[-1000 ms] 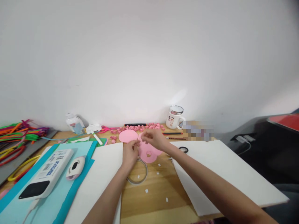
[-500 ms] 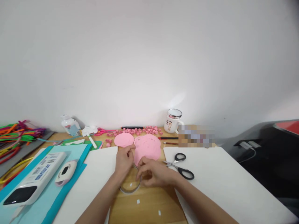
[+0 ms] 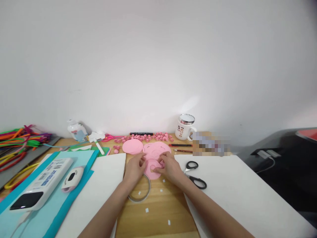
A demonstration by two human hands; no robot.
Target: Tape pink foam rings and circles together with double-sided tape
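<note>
Between my hands is a pink paper piece with a curled, spiral-like cut (image 3: 149, 173), lying against a stack of pink paper circles (image 3: 156, 147). My left hand (image 3: 135, 169) has its fingers bent in and closed at the left side of the piece. From the right, my right hand (image 3: 170, 167) pinches the piece between thumb and fingers. A roll of tape (image 3: 149, 189) lies flat just below my left hand. Black-handled scissors (image 3: 192, 170) rest to the right of my right hand, their blades partly hidden behind it. Small whitish bits (image 3: 147, 210) are scattered on the wooden table (image 3: 156, 224).
Pink circles (image 3: 133, 146) and many small rolled pink paper pieces (image 3: 141, 138) lie behind. A mug (image 3: 184, 129), pencils (image 3: 180, 145) and a bottle (image 3: 77, 131) stand or lie near the wall. White sheets (image 3: 218, 185) flank both sides; a power bank (image 3: 43, 181) sits left on blue paper.
My right hand has moved up and away from the tape roll to the pink paper piece. My left hand stays close to the same place. Small whitish bits now show where my right hand was.
</note>
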